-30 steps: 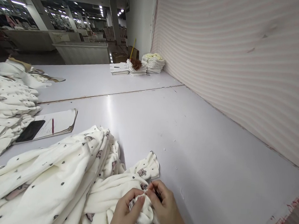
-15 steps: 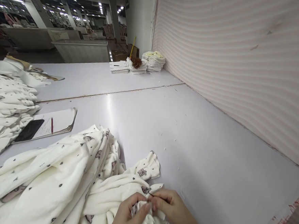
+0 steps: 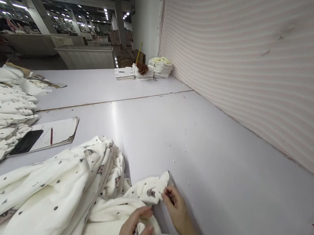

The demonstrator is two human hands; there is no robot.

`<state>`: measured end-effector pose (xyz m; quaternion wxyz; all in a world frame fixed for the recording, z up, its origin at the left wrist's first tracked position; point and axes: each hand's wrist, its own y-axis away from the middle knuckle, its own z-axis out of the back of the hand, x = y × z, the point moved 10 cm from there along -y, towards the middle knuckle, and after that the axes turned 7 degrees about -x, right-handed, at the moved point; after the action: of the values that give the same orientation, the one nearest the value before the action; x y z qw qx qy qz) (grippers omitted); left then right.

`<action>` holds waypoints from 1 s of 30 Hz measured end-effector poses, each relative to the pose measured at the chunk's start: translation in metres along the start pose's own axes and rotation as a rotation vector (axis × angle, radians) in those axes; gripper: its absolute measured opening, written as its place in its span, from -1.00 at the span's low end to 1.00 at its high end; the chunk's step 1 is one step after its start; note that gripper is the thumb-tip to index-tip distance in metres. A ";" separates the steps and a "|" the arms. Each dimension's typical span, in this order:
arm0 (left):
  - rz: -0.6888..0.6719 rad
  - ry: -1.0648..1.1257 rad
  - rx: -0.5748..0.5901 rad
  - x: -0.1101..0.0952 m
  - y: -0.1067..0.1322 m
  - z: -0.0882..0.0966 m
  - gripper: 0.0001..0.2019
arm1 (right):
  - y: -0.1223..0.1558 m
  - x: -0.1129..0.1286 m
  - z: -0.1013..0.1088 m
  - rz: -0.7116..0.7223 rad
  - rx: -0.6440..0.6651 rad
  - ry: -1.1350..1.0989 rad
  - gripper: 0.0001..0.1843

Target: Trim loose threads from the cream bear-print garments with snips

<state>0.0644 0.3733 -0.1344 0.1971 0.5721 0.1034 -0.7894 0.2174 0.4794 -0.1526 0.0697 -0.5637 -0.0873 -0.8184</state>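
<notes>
A white, soft garment [image 3: 112, 211] with small dark marks and pinkish animal prints lies bunched at the front of the table. My right hand [image 3: 177, 210] pinches the edge of its tube-like end [image 3: 150, 190], perhaps a sleeve. Something small and dark shows at those fingertips, too small to name. Over a lower fold rests my left hand [image 3: 134, 225], thumb and fingers apart, with cloth beneath them. The picture's bottom edge cuts off part of the left hand. To the left rises a larger heap of the same printed fabric [image 3: 52, 189].
On the left are an open notebook [image 3: 64, 129], a dark phone [image 3: 27, 142], a red pen [image 3: 51, 136] and piled white cloth [image 3: 3, 121]. Folded stacks [image 3: 160, 67] stand at the back. A striped sheet [image 3: 243, 66] borders the right. Lint dots the table [image 3: 210, 153].
My hands have parted. The right hand has moved up to the garment's tube-like end, while the left has loosened around the lower fold. The view has tipped slightly.
</notes>
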 end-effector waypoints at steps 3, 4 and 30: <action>-0.003 -0.024 0.051 -0.017 -0.008 -0.010 -0.67 | 0.038 0.016 -0.012 -0.031 0.160 -0.131 -0.82; -0.019 -0.043 0.064 -0.023 -0.008 -0.013 -0.77 | 0.047 0.020 -0.014 -0.042 0.200 -0.173 -0.81; 0.254 0.210 -0.006 -0.039 0.015 0.023 -0.70 | 0.048 0.098 0.031 0.131 0.187 -0.006 -0.88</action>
<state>0.0617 0.3586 -0.0890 0.2854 0.6593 0.0527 -0.6936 0.2214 0.4381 -0.0471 0.1750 -0.5615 -0.1267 -0.7988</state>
